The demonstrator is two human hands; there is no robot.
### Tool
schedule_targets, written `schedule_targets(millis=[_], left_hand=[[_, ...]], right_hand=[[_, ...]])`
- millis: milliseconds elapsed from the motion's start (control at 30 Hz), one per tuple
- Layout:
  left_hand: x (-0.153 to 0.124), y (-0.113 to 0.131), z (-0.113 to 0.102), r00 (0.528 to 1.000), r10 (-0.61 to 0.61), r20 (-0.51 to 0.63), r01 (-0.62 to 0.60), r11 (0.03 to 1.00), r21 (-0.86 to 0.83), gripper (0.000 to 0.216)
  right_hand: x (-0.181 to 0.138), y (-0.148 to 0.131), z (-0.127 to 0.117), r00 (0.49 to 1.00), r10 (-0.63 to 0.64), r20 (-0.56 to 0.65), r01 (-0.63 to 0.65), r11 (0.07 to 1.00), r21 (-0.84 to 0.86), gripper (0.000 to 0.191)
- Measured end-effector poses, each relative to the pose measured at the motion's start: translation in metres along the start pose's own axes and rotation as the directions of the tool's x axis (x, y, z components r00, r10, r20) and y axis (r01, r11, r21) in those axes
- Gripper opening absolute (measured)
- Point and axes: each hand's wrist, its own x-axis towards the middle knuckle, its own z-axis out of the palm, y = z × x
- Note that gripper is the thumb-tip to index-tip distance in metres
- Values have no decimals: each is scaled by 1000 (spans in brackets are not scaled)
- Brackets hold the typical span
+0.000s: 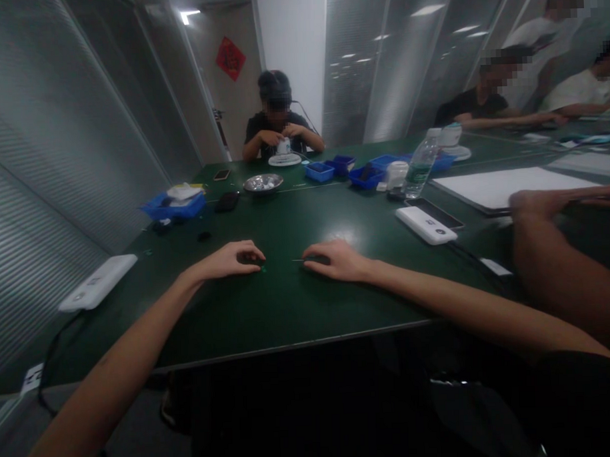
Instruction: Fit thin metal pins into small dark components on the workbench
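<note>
Over the green table [218, 331], my left hand [235, 259] is curled with a gap between its thumb and fingertips. A tiny green piece [264, 269] shows at the thumb tip; whether the thumb touches it I cannot tell. My right hand [339, 259] faces it a short way to the right, thumb and fingers closed on a thin needle-like rod [297, 260]. The rod points left toward my left hand, and its other end is hidden by the fingers.
White power banks [101, 282] with cables lie left and right. Beyond are a metal bowl [263, 184], blue bins [174, 205], a phone [227, 202] and a water bottle [423, 164]. A person [277, 123] works opposite; another person's arm [561, 259] rests at right.
</note>
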Motion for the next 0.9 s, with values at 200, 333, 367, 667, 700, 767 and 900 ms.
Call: schedule_targets(millis=[200, 333, 367, 667, 700, 767, 900], left_hand=[[1, 6, 3, 999, 49, 13, -48, 997, -66, 30], [2, 8, 6, 1000, 30, 2, -30, 998, -50, 31], [4, 7, 6, 1000, 22, -4, -22, 999, -42, 32], [-26, -81, -43, 693, -196, -694, 399, 906, 144, 37], [-34, -93, -49, 620, -240, -747, 483, 867, 122, 38], [-46, -114, -57, 535, -309, -786, 586, 806, 82, 38], [-53, -132, -61, 517, -370, -772, 638, 768, 58, 41]], right_hand=[[1, 0, -1, 1000, -5, 14, 5, 1000, 13, 32], [1, 2, 1, 1000, 4, 13, -4, 1000, 4, 32], [1, 2, 2, 1000, 3, 10, -3, 1000, 3, 32], [0, 1, 1, 1000, -9, 29, 8, 1000, 20, 33], [0, 0, 0, 1000, -9, 29, 9, 1000, 21, 33], [0, -1, 0, 1000, -8, 27, 8, 1000, 25, 33], [1, 0, 0, 1000, -7, 30, 7, 1000, 22, 32]])
